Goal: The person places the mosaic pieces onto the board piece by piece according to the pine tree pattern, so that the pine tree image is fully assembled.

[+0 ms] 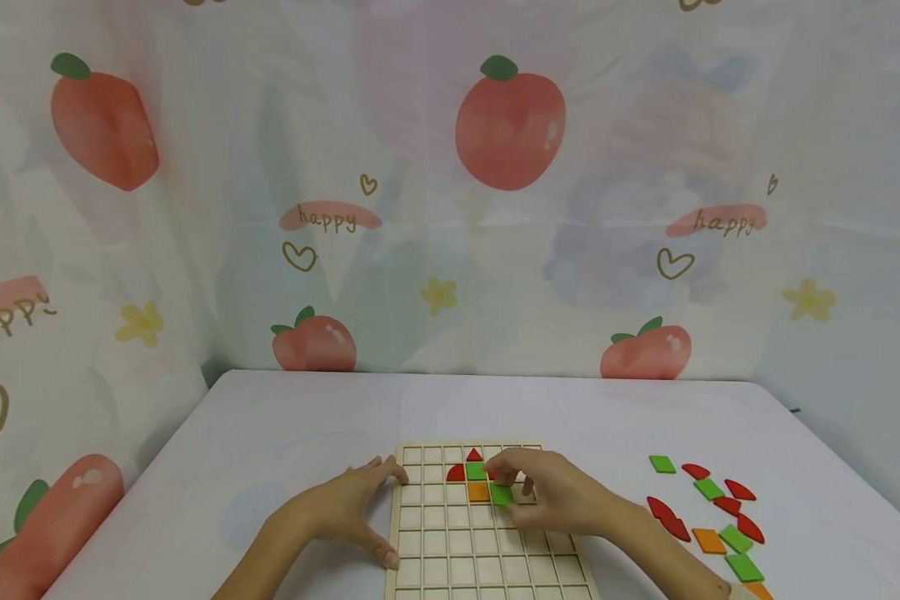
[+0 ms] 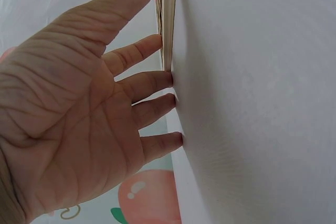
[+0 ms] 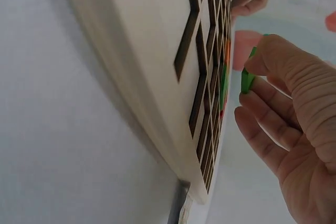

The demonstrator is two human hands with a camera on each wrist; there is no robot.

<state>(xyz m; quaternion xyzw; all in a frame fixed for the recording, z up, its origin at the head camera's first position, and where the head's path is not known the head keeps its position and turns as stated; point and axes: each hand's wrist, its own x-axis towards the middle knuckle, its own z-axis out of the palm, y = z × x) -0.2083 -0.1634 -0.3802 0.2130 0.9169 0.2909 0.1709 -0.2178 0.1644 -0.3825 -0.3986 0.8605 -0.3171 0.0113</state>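
A pale wooden grid board [image 1: 435, 546] lies on the table. My left hand [image 1: 341, 504] is at its left edge, fingers spread, with the thumb lower down the same side; in the left wrist view the fingertips [image 2: 168, 80] meet the board's side. Over the upper right squares, my right hand [image 1: 562, 496] pinches a green square tile [image 3: 247, 80] between thumb and fingers. Left of that hand, the board bears a red triangle [image 1: 474, 455], a red quarter-circle tile [image 1: 456, 473], a green square [image 1: 476, 472] and an orange square [image 1: 478, 492]. Another red piece is partly hidden behind the fingers.
Loose tiles lie scattered on the table to the right: several red curved pieces [image 1: 740, 490], several green squares [image 1: 745, 568] and an orange square [image 1: 709, 541]. Behind the white table [image 1: 307, 417] hangs a patterned cloth [image 1: 450, 250].
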